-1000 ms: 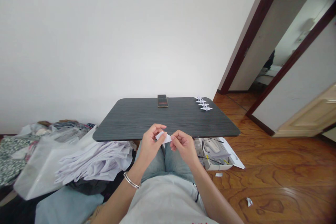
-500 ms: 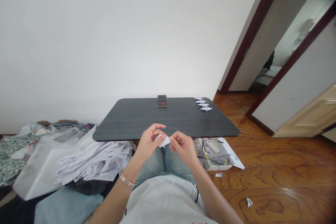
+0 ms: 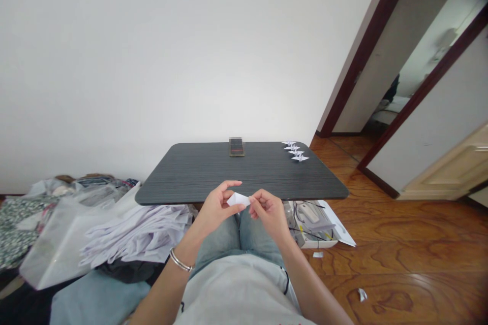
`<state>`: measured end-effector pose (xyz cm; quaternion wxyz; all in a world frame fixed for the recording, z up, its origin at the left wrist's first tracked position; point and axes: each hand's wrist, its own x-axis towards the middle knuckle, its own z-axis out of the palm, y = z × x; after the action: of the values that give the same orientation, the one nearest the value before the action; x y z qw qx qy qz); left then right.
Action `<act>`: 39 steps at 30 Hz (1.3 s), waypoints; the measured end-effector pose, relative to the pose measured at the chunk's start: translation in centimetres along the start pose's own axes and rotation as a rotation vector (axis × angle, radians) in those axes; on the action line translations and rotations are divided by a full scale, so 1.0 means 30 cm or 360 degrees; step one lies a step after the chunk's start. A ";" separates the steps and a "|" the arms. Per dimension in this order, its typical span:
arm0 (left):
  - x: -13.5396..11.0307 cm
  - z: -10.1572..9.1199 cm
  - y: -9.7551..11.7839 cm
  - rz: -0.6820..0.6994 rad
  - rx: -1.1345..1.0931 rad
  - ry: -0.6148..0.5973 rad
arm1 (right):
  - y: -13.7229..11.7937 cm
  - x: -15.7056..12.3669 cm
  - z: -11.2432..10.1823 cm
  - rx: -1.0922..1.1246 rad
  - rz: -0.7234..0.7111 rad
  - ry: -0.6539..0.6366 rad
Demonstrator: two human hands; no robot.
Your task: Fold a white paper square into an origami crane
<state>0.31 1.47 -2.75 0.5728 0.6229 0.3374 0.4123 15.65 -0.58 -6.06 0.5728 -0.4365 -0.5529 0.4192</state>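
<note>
A small piece of folded white paper is held between my two hands, above my lap by the table's front edge. My left hand grips its left part, thumb along the lower edge and index finger stretched out above. The fingertips of my right hand pinch the paper's pointed right end. Several folded white paper cranes stand in a row at the table's back right corner.
The dark table stands against a white wall. A phone is at its back edge. Folded white cloth and bags lie left. A box of odds and ends is at right; paper scraps lie on the wooden floor.
My left thumb has shifted down along the paper, so more of its folded face shows. My right fingers still pinch the right end.
</note>
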 end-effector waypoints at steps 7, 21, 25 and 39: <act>0.002 0.016 -0.028 -0.0008 0.0076 0.0070 | 0.002 0.005 -0.003 0.0028 0.0060 -0.0151; 0.004 -0.030 -0.021 -0.0163 -0.0013 -0.0108 | 0.028 0.029 -0.036 -0.0063 0.0142 -0.0172; 0.002 -0.041 -0.010 -0.0008 -0.0027 -0.0105 | 0.037 0.031 -0.041 -0.0010 0.0162 -0.0204; 0.019 0.001 -0.034 0.0014 -0.0065 0.0365 | 0.024 0.027 -0.006 0.0388 0.0110 -0.0077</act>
<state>0.63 2.09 -3.70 0.5412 0.5613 0.3895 0.4902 15.87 0.38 -6.53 0.5932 -0.3722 -0.4962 0.5132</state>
